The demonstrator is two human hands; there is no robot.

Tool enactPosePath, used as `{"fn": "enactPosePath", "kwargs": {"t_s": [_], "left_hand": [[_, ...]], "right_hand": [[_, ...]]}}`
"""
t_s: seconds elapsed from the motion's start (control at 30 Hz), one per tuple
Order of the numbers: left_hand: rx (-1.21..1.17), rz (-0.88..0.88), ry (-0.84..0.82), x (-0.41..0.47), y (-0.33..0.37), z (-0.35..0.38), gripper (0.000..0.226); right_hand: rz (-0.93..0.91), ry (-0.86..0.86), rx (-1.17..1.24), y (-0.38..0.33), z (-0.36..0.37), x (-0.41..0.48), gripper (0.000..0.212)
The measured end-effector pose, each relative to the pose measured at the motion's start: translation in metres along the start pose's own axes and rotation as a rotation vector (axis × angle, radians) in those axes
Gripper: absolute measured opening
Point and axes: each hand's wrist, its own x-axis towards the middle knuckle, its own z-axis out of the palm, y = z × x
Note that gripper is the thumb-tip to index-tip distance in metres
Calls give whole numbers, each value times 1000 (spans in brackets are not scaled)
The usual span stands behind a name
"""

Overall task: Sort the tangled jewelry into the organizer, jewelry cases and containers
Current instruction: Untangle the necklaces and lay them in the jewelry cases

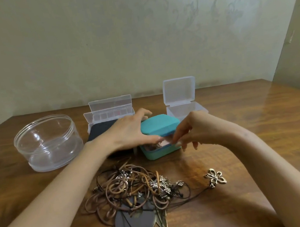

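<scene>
Tangled jewelry (136,189) is the job, but right now both hands are up at the teal case (162,152) in the middle of the surface (261,127). Our left hand (128,131) is wrapped over the lid, fingers round the far side and thumb at the front lip, propping it half open. Our right hand (195,132) has thumb and forefinger pinched together right at the gap. Honestly, we can't tell if there's a small piece between them or just the pink lining.

Tip for this bit, imo: brace the lid with the left so the case doesn't skid. Get whatever's going in fully past the rim before the lid comes down, or a cord gets nipped.

The pile itself sits by the near edge, cords all knotted, with a flower pendant (215,176) trailing off to the right. Further out, there's a black case (101,130) just left of the teal one. A compartment organizer (110,114) and a clear hinged box (180,94) stand open toward the far edge, and a round clear tub (48,143) sits toward the left edge.
</scene>
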Motion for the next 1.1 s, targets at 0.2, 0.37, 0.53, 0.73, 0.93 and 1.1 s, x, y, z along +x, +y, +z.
{"fn": "enactPosePath", "kwargs": {"t_s": [0.2, 0.37, 0.53, 0.73, 0.93, 1.1], "left_hand": [[-299, 25, 152, 12, -12, -21, 46], [-536, -79, 676, 30, -28, -4, 19], [-205, -210, 629, 35, -42, 9, 23], [-150, -198, 585, 27, -39, 13, 35], [155, 479, 657, -6, -9, 17, 30], [301, 468, 102, -11, -8, 35, 40]], "right_hand": [[-17, 87, -26, -4, 6, 7, 22], [-23, 33, -95, -2, 13, 9, 26], [-36, 9, -40, -1, 12, 9, 26], [-60, 59, -49, -4, 12, 9, 23], [-84, 106, -65, -4, 14, 11, 12], [-95, 78, -86, 1, 17, 13, 5]]}}
